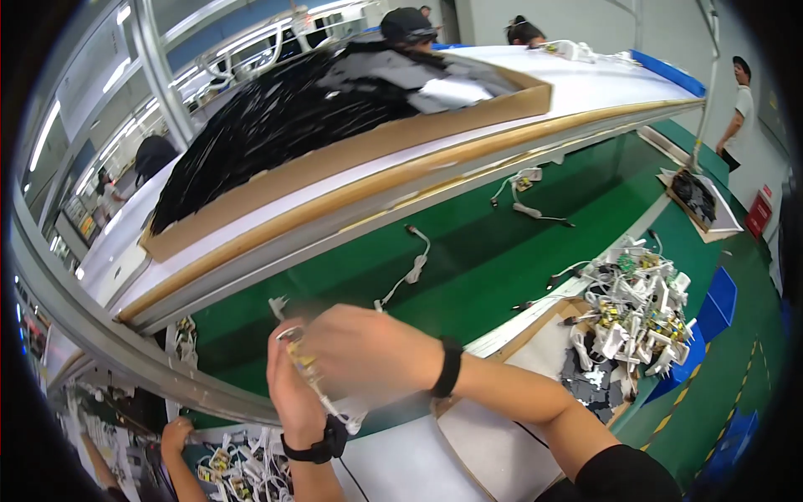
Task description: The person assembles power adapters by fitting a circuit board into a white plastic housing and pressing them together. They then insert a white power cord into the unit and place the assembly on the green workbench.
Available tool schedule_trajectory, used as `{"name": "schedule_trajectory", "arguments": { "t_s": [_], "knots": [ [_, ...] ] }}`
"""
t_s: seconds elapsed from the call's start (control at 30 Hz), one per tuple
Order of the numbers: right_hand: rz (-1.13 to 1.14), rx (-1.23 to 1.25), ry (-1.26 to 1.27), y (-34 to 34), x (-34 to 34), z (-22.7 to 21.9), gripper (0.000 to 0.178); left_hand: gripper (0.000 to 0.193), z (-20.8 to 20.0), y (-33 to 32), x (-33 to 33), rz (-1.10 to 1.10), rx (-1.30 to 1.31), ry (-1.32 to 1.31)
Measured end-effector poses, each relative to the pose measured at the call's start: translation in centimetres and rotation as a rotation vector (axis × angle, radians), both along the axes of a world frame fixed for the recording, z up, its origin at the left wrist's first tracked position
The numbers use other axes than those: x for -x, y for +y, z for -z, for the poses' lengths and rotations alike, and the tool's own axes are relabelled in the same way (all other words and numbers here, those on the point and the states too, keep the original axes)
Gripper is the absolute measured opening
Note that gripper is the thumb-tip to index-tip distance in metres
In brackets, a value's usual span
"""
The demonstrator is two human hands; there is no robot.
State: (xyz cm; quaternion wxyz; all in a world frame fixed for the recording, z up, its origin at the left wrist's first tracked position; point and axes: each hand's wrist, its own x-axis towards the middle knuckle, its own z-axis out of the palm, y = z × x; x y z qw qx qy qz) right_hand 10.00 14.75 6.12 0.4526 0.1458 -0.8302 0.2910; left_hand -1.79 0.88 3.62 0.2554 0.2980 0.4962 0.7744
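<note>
At lower left, a curved metal bar [125, 341] runs above a co-worker's hand [176, 435] and a heap of white cables [242, 470]. Next, the left hand [290, 393] grips a small circuit board [302, 360], its white lead hanging over the wrist side. The right hand [360, 350] overlaps it, blurred; its grip cannot be told. Beyond both, green bench [477, 243] shows up to the wooden shelf edge [418, 177], one white cord [416, 269] lying between. At right, piled adapters [627, 309] crowd the room beside a blue bin [721, 301].
</note>
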Motion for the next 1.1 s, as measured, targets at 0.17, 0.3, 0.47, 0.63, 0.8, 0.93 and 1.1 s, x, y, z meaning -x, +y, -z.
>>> {"name": "schedule_trajectory", "arguments": {
  "t_s": [0.17, 0.3, 0.47, 0.63, 0.8, 0.93, 1.1],
  "knots": [
    [0.116, -0.033, -0.087, 0.7, 0.7, 0.2, 0.028, 0.044, 1.8, 1.3, 0.7, -0.084, 0.108, 0.195],
    [0.163, -0.067, -0.085, 0.7, 1.8, 1.0, 0.03, 0.048, 2.9, 1.3, 1.6, -0.054, 0.185, 0.342],
    [0.116, -0.041, -0.13, 0.4, 2.1, 1.1, 0.028, 0.047, 4.1, 1.3, 2.4, -0.128, 0.192, 0.421],
    [0.052, 0.279, -0.187, 0.3, 1.0, -0.2, 0.017, 0.045, 3.5, 1.1, 1.9, -0.098, 0.195, 0.463],
    [0.068, 0.552, -0.317, 0.6, 0.5, -0.7, 0.012, 0.042, 1.2, 1.3, -0.4, -0.004, 0.121, 0.214],
    [0.103, 0.386, -0.23, 0.6, 1.1, 0.0, 0.012, 0.043, 1.1, 1.1, -0.8, -0.039, 0.116, 0.166],
    [0.238, -0.014, -0.111, 1.8, 0.9, 0.5, 0.015, 0.043, 0.7, 1.3, -0.3, 0.056, 0.172, 0.107]
  ]
}}
